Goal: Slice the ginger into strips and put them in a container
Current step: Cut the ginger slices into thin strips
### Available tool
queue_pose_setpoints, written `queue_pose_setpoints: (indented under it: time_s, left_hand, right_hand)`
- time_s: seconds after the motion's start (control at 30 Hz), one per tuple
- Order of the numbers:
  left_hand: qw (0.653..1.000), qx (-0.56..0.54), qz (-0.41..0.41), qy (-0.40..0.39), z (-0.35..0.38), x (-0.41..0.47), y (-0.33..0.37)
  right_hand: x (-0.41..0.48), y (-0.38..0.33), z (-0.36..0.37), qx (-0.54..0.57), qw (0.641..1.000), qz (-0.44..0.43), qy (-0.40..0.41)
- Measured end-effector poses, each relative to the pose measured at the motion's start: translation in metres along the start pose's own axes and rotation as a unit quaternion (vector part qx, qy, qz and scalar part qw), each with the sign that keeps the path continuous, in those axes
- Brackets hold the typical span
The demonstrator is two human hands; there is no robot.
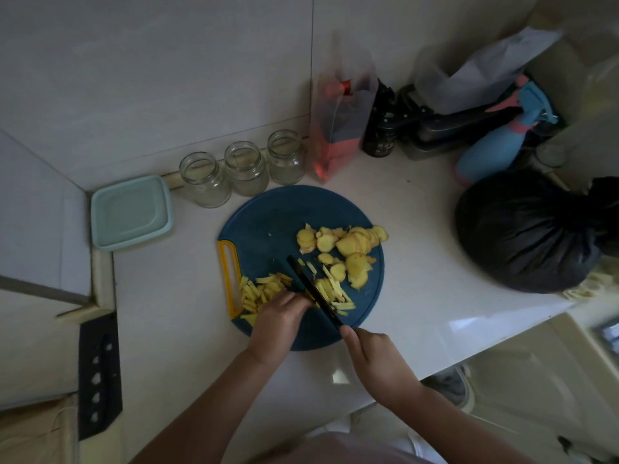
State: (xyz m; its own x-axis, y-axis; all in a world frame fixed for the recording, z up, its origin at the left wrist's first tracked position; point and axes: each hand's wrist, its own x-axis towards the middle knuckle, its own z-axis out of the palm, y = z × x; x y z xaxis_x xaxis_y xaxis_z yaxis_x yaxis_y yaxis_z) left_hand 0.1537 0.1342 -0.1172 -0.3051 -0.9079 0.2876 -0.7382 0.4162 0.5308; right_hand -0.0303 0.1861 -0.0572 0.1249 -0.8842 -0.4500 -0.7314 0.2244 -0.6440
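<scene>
A long black knife [311,286] lies slanted across a round dark blue plastic cutting board [268,212]. Its tip points to 11 o'clock and its handle end points to 5 o'clock. The right hand [371,360] is wrapped round the handle, so the handle is hidden.

The left hand [279,321] sits knuckles up, right beside the blade on its left side. Its fingers bend down onto the board. The fingertips are hidden, so I cannot tell if they pinch any ginger.

Thin yellow ginger strips [335,294] lie at 6 o'clock on the board, just right of the blade. They point the same way as the blade. More strips lie at 8 o'clock and point many ways. Some go under the left hand. Round yellow ginger slices [348,244] lie in a heap at 2 o'clock on the board.

A pale green square plastic box with a lid [130,212] sits at 9 o'clock from the board, well apart. Three clear glass jars [246,169] stand in a row at 11 o'clock. A big black plastic bag [522,236] at 3 o'clock is dark and hard to make out.
</scene>
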Motion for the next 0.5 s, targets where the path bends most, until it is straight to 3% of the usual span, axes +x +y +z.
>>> queue_pose_setpoints:
  time_s: [0.33,0.5]
  left_hand:
    - [0.998,-0.052,-0.031,0.007,-0.003,-0.001,-0.001]
    - [0.997,-0.053,-0.061,0.013,-0.005,0.0,0.005]
  right_hand:
    - [0.017,-0.018,0.021,-0.017,0.999,0.033,0.032]
    - [0.017,-0.02,0.018,0.113,0.992,0.041,0.042]
